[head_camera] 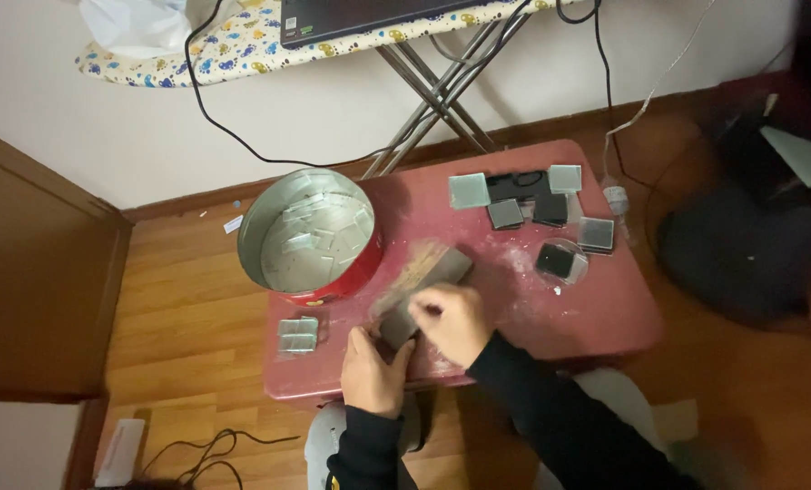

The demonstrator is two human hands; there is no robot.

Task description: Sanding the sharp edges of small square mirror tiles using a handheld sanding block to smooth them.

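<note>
My left hand [372,370] grips the near end of a long grey block [442,269] that lies slanted on the small red table [596,308]. My right hand [452,319] presses a small flat piece onto the block's middle; the piece is mostly hidden under my fingers. A round red tin [362,269] with several clear glass squares inside stands just left of the block. Two small glass squares [297,335] lie at the table's near left corner.
Several glass and dark squares [505,213] and a round clear dish [561,261] lie at the table's far right. An ironing board [233,45] with a laptop stands behind, black cables hanging. A dark bag [741,254] sits on the wood floor right.
</note>
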